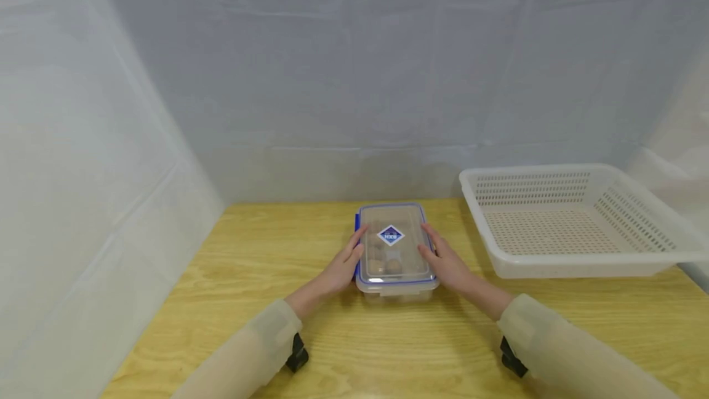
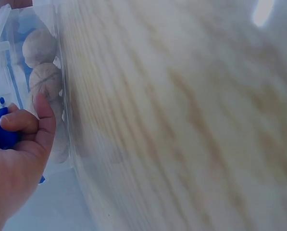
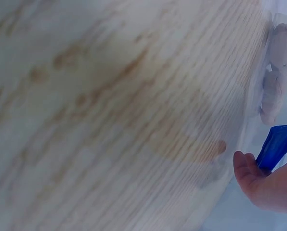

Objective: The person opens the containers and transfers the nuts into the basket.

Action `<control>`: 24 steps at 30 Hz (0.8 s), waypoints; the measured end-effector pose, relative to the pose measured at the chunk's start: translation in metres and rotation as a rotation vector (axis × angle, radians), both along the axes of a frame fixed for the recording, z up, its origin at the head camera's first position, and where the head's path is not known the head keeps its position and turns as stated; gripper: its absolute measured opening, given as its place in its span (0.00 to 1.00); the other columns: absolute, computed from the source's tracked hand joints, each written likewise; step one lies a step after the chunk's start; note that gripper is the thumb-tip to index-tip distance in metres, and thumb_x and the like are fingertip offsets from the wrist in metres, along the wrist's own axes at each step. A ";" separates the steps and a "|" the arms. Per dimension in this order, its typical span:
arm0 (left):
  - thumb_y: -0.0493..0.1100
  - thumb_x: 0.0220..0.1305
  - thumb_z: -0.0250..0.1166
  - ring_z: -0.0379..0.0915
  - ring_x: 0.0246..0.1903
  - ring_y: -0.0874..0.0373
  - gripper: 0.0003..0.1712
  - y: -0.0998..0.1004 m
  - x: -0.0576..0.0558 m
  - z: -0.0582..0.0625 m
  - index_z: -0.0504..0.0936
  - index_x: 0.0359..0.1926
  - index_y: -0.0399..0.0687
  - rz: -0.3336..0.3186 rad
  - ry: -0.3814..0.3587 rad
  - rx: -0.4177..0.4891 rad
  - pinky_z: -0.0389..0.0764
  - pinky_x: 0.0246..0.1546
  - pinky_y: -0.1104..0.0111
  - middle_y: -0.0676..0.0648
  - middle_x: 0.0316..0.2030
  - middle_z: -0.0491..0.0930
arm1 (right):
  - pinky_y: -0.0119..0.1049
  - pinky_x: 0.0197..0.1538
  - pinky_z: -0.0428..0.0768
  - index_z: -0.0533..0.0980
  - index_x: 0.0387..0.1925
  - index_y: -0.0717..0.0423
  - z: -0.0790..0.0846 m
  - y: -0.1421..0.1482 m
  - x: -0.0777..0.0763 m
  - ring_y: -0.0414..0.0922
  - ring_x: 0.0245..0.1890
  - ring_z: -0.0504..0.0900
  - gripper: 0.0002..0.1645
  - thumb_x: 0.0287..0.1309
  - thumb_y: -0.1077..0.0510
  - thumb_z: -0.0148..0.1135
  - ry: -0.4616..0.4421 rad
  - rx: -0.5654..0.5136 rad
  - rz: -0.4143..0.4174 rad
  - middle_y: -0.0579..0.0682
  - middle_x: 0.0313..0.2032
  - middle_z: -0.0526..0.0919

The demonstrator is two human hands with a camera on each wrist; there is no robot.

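A clear plastic food container (image 1: 396, 214) with a blue-rimmed lid and a diamond-shaped label sits on the wooden table. Several round, tan, wrinkled things that look like walnuts (image 2: 40, 48) show through its wall. My left hand (image 1: 339, 270) holds the left side, fingers curled at a blue side clip (image 2: 3, 132), thumb by the lid's edge. On the opposite side my right hand (image 1: 451, 266) grips the edge, its fingertips over the lid in the head view. Another blue clip (image 3: 277, 147) slants outward from the wall beside the right hand's fingers.
A white perforated plastic basket (image 1: 487, 245) stands to the right of the container, near the table's far right corner. Pale sheeting (image 1: 354, 79) hangs behind the wooden table (image 1: 249, 245) and along its sides. Both wrists carry black straps (image 1: 297, 353) at the sleeve cuffs.
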State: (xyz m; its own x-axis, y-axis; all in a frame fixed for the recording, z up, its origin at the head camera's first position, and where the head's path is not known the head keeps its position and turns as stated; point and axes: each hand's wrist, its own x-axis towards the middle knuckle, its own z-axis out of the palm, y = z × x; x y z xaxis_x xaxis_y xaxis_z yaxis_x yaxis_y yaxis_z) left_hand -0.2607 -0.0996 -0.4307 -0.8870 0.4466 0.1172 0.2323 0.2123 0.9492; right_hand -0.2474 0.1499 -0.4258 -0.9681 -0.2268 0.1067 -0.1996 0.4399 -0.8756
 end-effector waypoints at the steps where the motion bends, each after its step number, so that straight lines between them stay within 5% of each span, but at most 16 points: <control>1: 0.40 0.79 0.36 0.61 0.61 0.28 0.28 0.000 0.000 0.000 0.45 0.76 0.42 0.000 0.006 -0.011 0.63 0.61 0.45 0.23 0.68 0.51 | 0.58 0.68 0.48 0.46 0.74 0.65 0.000 0.000 0.000 0.67 0.70 0.47 0.35 0.75 0.57 0.44 0.002 -0.002 0.002 0.72 0.71 0.44; 10: 0.39 0.79 0.35 0.51 0.66 0.30 0.28 -0.005 -0.004 -0.001 0.45 0.76 0.43 -0.039 0.005 -0.021 0.53 0.66 0.46 0.27 0.71 0.45 | 0.58 0.68 0.49 0.46 0.74 0.65 -0.003 -0.001 0.000 0.68 0.69 0.48 0.34 0.75 0.57 0.43 0.012 0.002 -0.003 0.73 0.71 0.45; 14: 0.42 0.80 0.35 0.65 0.58 0.29 0.29 -0.006 -0.004 0.001 0.42 0.77 0.50 -0.055 -0.110 -0.002 0.75 0.50 0.45 0.22 0.66 0.53 | 0.58 0.68 0.49 0.46 0.74 0.65 -0.001 -0.002 0.000 0.68 0.69 0.49 0.35 0.75 0.57 0.44 0.012 0.015 -0.004 0.73 0.71 0.46; 17: 0.45 0.80 0.35 0.75 0.47 0.31 0.29 -0.008 -0.005 0.004 0.42 0.77 0.57 -0.046 -0.167 -0.034 0.82 0.35 0.48 0.20 0.60 0.62 | 0.59 0.68 0.50 0.46 0.74 0.64 0.000 -0.002 0.002 0.68 0.69 0.50 0.35 0.75 0.56 0.44 0.009 0.012 -0.009 0.73 0.71 0.46; 24: 0.49 0.79 0.39 0.65 0.59 0.32 0.30 -0.014 -0.007 0.009 0.47 0.77 0.58 -0.019 0.015 -0.299 0.61 0.62 0.45 0.27 0.66 0.59 | 0.60 0.66 0.56 0.47 0.74 0.64 0.001 -0.001 0.003 0.70 0.66 0.55 0.35 0.75 0.56 0.44 0.000 0.003 -0.016 0.73 0.70 0.46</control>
